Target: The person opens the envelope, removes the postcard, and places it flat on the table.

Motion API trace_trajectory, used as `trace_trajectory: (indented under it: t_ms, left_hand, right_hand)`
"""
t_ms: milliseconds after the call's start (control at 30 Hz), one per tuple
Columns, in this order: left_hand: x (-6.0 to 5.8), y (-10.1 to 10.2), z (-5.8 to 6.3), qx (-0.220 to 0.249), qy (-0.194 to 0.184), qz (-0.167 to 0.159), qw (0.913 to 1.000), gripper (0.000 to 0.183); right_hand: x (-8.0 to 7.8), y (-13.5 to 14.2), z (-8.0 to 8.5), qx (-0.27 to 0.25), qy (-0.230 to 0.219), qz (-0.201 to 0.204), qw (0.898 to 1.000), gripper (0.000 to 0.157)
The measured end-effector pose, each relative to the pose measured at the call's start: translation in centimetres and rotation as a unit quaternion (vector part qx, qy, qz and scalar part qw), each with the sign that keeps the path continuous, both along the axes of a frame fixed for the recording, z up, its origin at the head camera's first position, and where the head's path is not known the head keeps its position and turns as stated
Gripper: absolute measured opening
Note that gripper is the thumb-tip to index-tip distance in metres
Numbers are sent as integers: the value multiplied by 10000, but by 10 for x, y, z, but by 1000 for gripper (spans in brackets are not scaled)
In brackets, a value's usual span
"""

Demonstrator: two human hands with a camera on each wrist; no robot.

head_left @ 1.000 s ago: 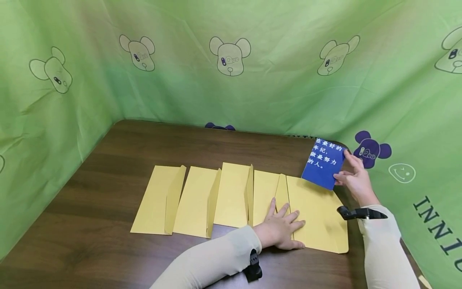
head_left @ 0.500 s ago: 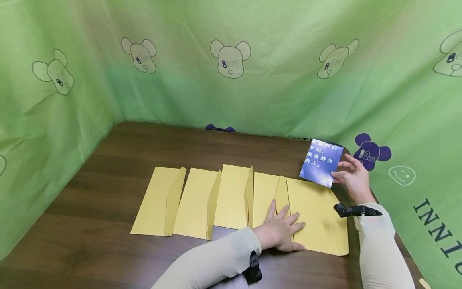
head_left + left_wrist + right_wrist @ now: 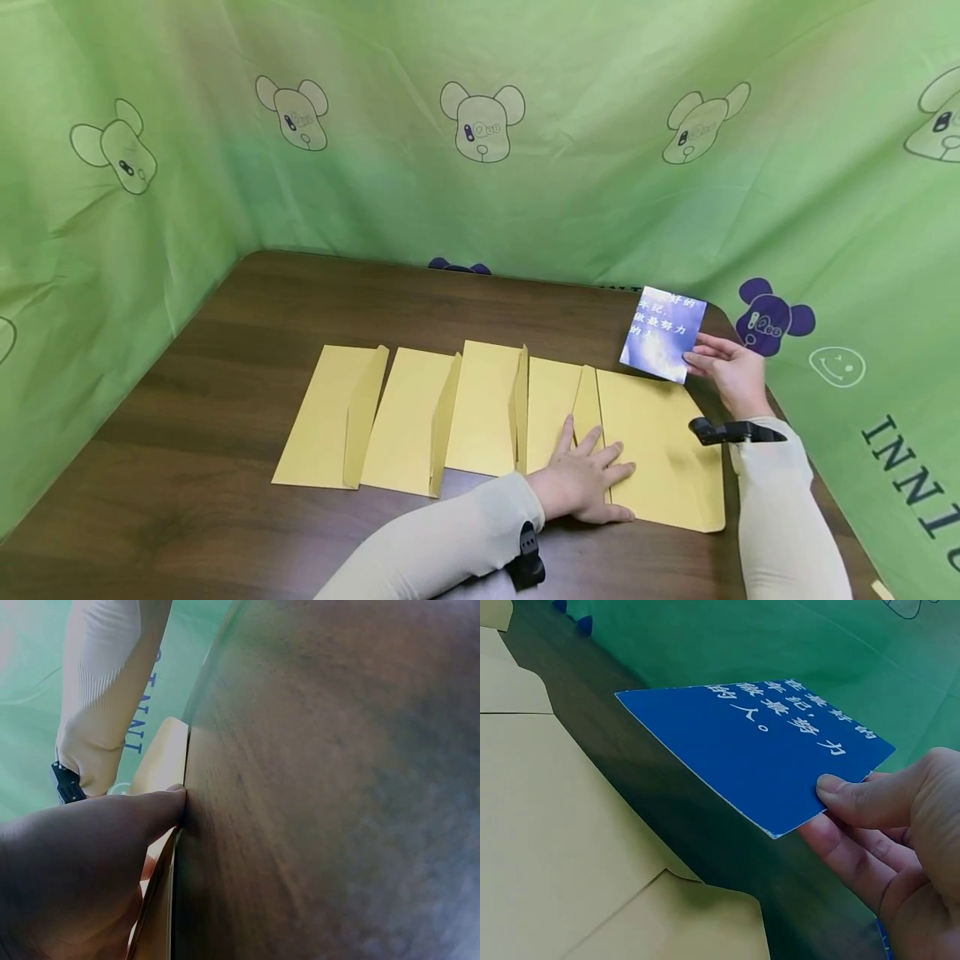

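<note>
A blue card [image 3: 663, 333] with white Chinese lettering is held up over the far edge of the rightmost yellow envelope [image 3: 660, 450]. My right hand [image 3: 731, 375] pinches its right edge, thumb on the printed face and fingers beneath, as the right wrist view shows on the card [image 3: 727, 742]. With fingers spread, my left hand [image 3: 585, 483] rests flat across that envelope and the one beside it [image 3: 551, 392]. The left wrist view catches my left thumb [image 3: 161, 810] at the envelope's near edge.
Further yellow envelopes [image 3: 483, 408] overlap in a row to the left on the brown wooden table [image 3: 187, 400]. A green printed cloth [image 3: 570, 183] hangs behind and at both sides. A blue printed piece [image 3: 883, 937] shows below my right hand in the right wrist view.
My right hand has moved slightly left with the blue card, which has tilted so its face now catches a bright glare. My left hand has stayed in place.
</note>
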State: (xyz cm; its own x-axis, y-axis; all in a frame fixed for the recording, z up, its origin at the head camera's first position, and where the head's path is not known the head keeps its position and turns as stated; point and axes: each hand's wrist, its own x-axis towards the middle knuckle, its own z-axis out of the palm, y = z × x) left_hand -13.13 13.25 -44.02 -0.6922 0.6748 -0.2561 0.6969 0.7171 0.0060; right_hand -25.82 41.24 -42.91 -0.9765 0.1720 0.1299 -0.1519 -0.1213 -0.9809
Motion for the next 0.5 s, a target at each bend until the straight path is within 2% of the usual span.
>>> trace_trajectory:
  t_ms: [133,500]
  left_hand:
    - [1,0,0,-34,1,4,10000,68]
    - [-1,0,-2,-53,48,2,10000,68]
  right_hand:
    - [-3,-1,0,-114,-98,44,9999,34]
    - [-15,-13,5,459,-307,-335,9979,31]
